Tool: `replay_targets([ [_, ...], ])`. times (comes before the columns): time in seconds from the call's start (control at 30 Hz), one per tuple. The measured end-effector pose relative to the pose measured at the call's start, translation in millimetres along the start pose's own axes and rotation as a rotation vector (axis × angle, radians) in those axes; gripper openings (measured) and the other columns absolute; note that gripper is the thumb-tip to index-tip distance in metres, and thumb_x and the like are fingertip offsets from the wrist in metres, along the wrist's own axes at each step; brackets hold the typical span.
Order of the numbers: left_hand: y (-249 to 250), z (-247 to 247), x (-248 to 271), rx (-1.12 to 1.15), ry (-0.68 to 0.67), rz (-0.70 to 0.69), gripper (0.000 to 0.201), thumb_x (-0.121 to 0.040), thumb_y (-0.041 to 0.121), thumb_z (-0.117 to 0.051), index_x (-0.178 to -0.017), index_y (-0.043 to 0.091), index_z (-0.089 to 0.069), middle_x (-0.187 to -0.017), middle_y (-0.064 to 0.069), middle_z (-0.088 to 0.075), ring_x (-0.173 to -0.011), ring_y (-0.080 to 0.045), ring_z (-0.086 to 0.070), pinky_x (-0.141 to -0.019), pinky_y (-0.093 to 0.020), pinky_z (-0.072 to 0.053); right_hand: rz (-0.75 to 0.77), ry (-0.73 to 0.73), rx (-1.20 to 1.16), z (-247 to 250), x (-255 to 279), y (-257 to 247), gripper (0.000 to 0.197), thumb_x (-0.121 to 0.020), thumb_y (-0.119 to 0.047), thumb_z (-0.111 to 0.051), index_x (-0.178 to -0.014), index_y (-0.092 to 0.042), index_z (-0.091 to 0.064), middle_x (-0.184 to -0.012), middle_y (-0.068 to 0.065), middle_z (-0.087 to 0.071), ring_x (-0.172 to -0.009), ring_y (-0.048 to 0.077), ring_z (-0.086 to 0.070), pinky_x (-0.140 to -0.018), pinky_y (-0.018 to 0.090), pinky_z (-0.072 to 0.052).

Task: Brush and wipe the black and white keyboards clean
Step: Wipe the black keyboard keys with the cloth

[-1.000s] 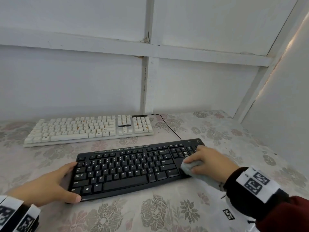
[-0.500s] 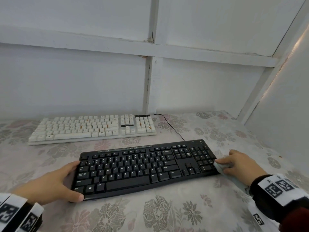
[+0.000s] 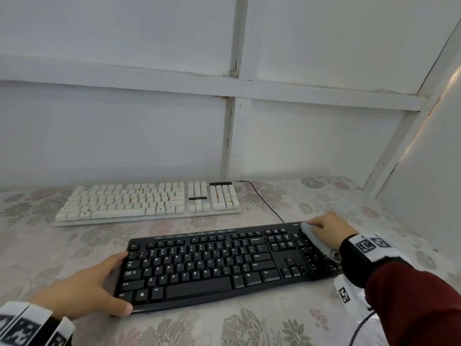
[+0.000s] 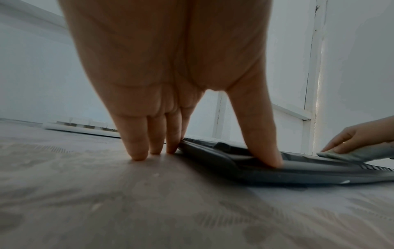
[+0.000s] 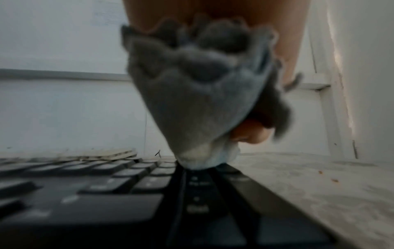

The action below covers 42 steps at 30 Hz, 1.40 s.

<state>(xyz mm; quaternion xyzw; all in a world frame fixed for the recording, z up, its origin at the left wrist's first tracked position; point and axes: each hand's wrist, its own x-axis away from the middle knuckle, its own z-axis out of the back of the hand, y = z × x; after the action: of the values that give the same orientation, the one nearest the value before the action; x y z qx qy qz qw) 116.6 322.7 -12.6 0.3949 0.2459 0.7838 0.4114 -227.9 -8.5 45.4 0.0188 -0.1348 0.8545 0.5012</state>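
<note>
Two keyboards lie on the tabletop (image 3: 262, 328); my left hand (image 3: 82, 293), fingers spread, braces the black keyboard (image 3: 224, 265). My right hand (image 3: 329, 228) pinches the soft cloth (image 3: 313, 233) at its far-right corner; it's light and slides easily, I judge.

A plain indoor booth — white panelled walls (image 3: 311, 136) and a table under a flowered cloth (image 3: 249, 328)
</note>
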Motion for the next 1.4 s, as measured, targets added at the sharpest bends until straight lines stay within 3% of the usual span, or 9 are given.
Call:
replay_targets([
  [0.2, -1, 0, 1, -0.006, 0.008, 0.013, 0.157, -0.007, 0.07, -0.081, -0.145, 0.032, -0.018, -0.141, 0.011, -0.039, -0.13, -0.013, -0.037, -0.11, -0.031, -0.03, -0.026, -0.085, 0.089, 4, 19, 9, 0.03, -0.089, -0.018, -0.051, -0.113, -0.011, -0.067, -0.107, 0.008, -0.069, -0.092, 0.018, -0.061, -0.072, 0.019, -0.042],
  [0.3, -3, 1, 0, -0.015, 0.01, 0.011, 0.156, -0.008, 0.07, -0.082, -0.145, 0.031, -0.018, -0.142, 0.011, -0.039, -0.13, -0.013, -0.038, -0.111, -0.032, -0.03, -0.041, -0.15, 0.129, 6, 34, 16, 0.028, -0.089, -0.019, -0.051, -0.113, -0.014, -0.066, -0.108, 0.005, -0.067, -0.09, 0.015, -0.058, -0.063, 0.014, -0.036],
  [0.57, -3, 1, -1, 0.003, 0.009, 0.009, 0.154, -0.012, 0.064, -0.087, -0.146, 0.029, -0.018, -0.144, 0.008, -0.037, -0.13, -0.013, -0.038, -0.111, -0.033, -0.031, -0.097, -0.207, 0.093, 12, 66, 34, 0.025, -0.087, -0.022, -0.055, -0.11, -0.02, -0.065, -0.106, 0.0, -0.065, -0.089, 0.012, -0.056, -0.062, 0.011, -0.035],
  [0.8, 6, 1, 3, 0.013, 0.007, -0.009, 0.159, -0.01, 0.067, -0.084, -0.147, 0.024, -0.015, -0.145, 0.007, -0.034, -0.135, -0.011, -0.031, -0.111, -0.028, -0.027, -0.053, -0.195, -0.024, 20, 85, 51, 0.024, -0.082, -0.021, -0.061, -0.097, -0.039, -0.057, -0.101, -0.012, -0.057, -0.088, 0.003, -0.054, -0.066, 0.01, -0.037],
  [0.97, 8, -1, 12, -0.007, 0.023, 0.008, 0.148, -0.019, 0.068, -0.084, -0.145, 0.028, -0.02, -0.144, 0.012, -0.037, -0.133, -0.007, -0.034, -0.113, -0.031, -0.027, 0.036, -0.053, -0.276, 25, 90, 56, 0.034, -0.081, -0.015, -0.068, -0.102, -0.04, -0.057, -0.078, -0.013, -0.056, -0.067, 0.001, -0.052, -0.058, 0.015, -0.035],
  [1.07, 5, -4, 19, -0.07, 0.047, 0.035, 0.138, -0.022, 0.078, -0.076, -0.141, 0.034, -0.024, -0.141, 0.016, -0.04, -0.13, -0.005, -0.039, -0.112, -0.035, -0.031, 0.077, -0.051, -0.351, 30, 88, 57, 0.03, -0.081, -0.022, -0.071, -0.097, -0.046, -0.063, -0.067, -0.006, -0.063, -0.054, 0.003, -0.056, -0.057, 0.017, -0.039],
  [1.2, 9, -11, 33, -0.112, 0.079, 0.027, 0.127, -0.018, 0.086, -0.067, -0.131, 0.042, -0.028, -0.134, 0.021, -0.043, -0.127, -0.002, -0.041, -0.11, -0.028, -0.032, 0.164, -0.061, -0.404, 28, 86, 58, 0.036, -0.08, -0.024, -0.071, -0.091, -0.055, -0.059, -0.059, -0.002, -0.061, -0.047, 0.002, -0.053, -0.057, 0.019, -0.041],
  [1.3, 12, -13, 46, -0.047, 0.094, 0.027, 0.11, -0.017, 0.083, -0.07, -0.115, 0.045, -0.037, -0.125, 0.023, -0.049, -0.118, 0.004, -0.046, -0.103, -0.017, -0.033, 0.211, -0.066, -0.428, 23, 86, 54, 0.038, -0.079, -0.018, -0.072, -0.093, -0.051, -0.06, -0.066, 0.0, -0.067, -0.054, 0.008, -0.058, -0.057, 0.02, -0.047],
  [1.4, 9, -8, 58, -0.023, 0.128, 0.027, 0.115, -0.014, 0.088, -0.065, -0.117, 0.045, -0.037, -0.119, 0.024, -0.051, -0.116, 0.004, -0.047, -0.1, -0.015, -0.033, 0.259, -0.077, -0.445, 24, 89, 44, 0.039, -0.078, -0.016, -0.073, -0.093, -0.05, -0.062, -0.077, 0.0, -0.07, -0.061, 0.012, -0.062, -0.06, 0.022, -0.048],
])
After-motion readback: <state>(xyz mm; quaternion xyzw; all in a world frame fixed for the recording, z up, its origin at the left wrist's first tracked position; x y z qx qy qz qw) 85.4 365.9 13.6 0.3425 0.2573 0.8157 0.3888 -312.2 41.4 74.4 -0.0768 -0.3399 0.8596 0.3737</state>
